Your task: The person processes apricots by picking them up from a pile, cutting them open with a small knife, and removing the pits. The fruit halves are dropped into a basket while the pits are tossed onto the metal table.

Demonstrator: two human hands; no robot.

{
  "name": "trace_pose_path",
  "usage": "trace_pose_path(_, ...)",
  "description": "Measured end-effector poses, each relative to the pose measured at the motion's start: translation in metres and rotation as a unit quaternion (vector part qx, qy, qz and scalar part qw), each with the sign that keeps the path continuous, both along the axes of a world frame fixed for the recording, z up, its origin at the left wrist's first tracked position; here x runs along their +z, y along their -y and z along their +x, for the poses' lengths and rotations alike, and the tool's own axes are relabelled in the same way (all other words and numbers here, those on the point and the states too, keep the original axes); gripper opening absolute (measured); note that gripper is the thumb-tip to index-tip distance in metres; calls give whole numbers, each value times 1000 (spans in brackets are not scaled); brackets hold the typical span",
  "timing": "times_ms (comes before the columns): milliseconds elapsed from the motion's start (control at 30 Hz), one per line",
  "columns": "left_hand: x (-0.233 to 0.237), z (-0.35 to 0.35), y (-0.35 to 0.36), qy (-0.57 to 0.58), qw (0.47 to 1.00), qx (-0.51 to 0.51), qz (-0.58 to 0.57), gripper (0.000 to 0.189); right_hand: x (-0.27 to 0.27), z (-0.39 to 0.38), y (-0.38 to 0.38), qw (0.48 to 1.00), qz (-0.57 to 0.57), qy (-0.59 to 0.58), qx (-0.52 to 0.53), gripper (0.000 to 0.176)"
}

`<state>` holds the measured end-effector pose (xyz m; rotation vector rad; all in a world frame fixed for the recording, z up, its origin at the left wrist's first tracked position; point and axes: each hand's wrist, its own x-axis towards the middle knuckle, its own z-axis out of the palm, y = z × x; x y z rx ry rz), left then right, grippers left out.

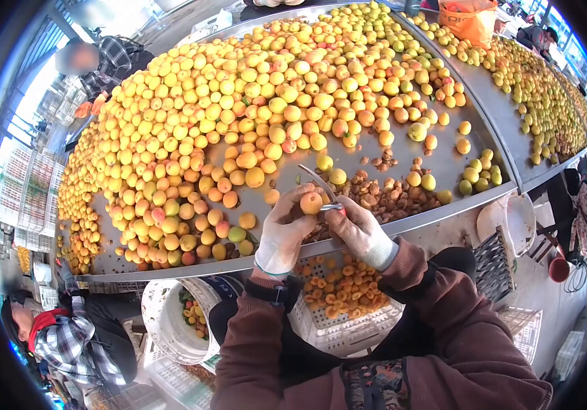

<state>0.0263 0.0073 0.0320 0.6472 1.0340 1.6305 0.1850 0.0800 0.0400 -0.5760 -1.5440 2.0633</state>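
Apricots (pixel 238 82) by hundreds across steel sorting tables (pixel 218 149), at least two in view; one apricot (pixel 311 203) in left gloved hand (pixel 283 229), one curved metal tool (pixel 317 179) in right gloved hand (pixel 362 232). Pits (pixel 382 195) by dozens, one main heap. Halved apricots (pixel 348 287), dozens, one crate (pixel 344 344) beneath. White buckets (pixel 163 316), two. Orange bag (pixel 468 20), one. Wristwatch (pixel 279 294), one. Red dipper (pixel 558 268), one. Co-workers (pixel 74 342), at least three; exact crate total at edges unclear.
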Motion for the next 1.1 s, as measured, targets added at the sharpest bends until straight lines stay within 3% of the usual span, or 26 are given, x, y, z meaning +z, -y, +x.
trace_pose_path(67,0,1,1,-3,1000,0,10,50,0,0,2,1000,1,-4,-9,26)
trace_pose_path(133,0,2,2,7,1000,-15,5,50,-2,2,2,994,95,49,-31,34)
trace_pose_path(233,0,7,3,-32,999,-2,-11,44,-4,1,4,987,120,86,-57,27)
trace_pose_path(267,2,7,5,-31,999,-1,-12,44,-6,1,5,987,120,87,-56,27)
trace_pose_path(333,12,9,6,113,993,-12,10,42,-8,-1,5,987,120,62,-89,29)
trace_pose_path(633,-2,4,6,-48,998,-36,-23,39,1,2,0,998,29,35,-52,28)
trace_pose_path(767,4,8,7,-31,997,-49,-47,37,-1,0,2,997,33,19,-64,32)
trace_pose_path(867,5,12,6,-32,999,-2,-26,37,-13,-1,1,996,49,45,-67,33)
trace_pose_path(933,12,13,7,70,994,-69,-54,38,-23,-5,3,995,32,32,-94,33)
trace_pose_path(1100,5,10,8,32,994,-73,-76,40,-23,-7,3,995,12,22,-93,31)
